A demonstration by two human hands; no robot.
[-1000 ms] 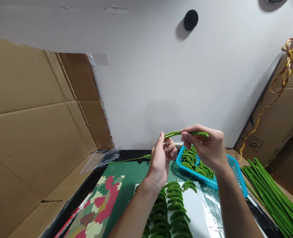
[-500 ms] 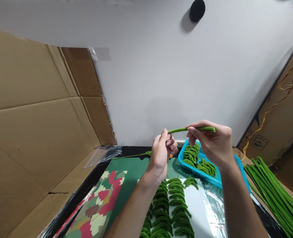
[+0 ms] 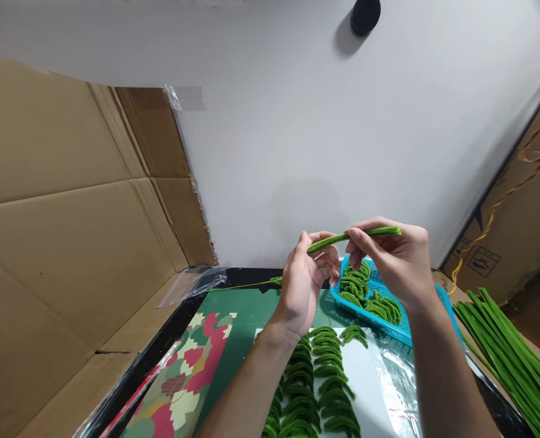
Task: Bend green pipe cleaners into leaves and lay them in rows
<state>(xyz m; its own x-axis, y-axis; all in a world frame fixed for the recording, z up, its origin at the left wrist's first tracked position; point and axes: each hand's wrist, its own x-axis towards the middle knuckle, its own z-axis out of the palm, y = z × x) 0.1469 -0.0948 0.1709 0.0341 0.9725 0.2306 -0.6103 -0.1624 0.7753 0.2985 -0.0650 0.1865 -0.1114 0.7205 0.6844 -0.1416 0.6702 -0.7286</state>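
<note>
Between my two hands, above the table, is a short green fuzzy strip bundle (image 3: pixel 329 242), tilted slightly up to the right. My left hand (image 3: pixel 302 283) pinches its left end between thumb and index finger, the other fingers loosely curled. My right hand (image 3: pixel 395 255) grips it near the right end with the fingertips, and the cut end sticks out past them. Below lie rows of curved green pieces (image 3: pixel 329 365) on a white sheet (image 3: pixel 370 389). Behind my right hand, a blue basket (image 3: pixel 388 328) holds more curved green pieces (image 3: pixel 382 307).
Long green stems (image 3: pixel 511 359) lie at the right. A patterned card (image 3: pixel 192 371) rests on the green mat (image 3: pixel 242 313) at the left. Cardboard (image 3: pixel 69 243) stands on the left side, and yellow-red wire (image 3: pixel 493 213) hangs at the right. A clear bag (image 3: pixel 196 283) lies behind.
The strip's left end has dropped a little and its right end has risen. My left hand's fingers have spread and reach farther right beneath it.
</note>
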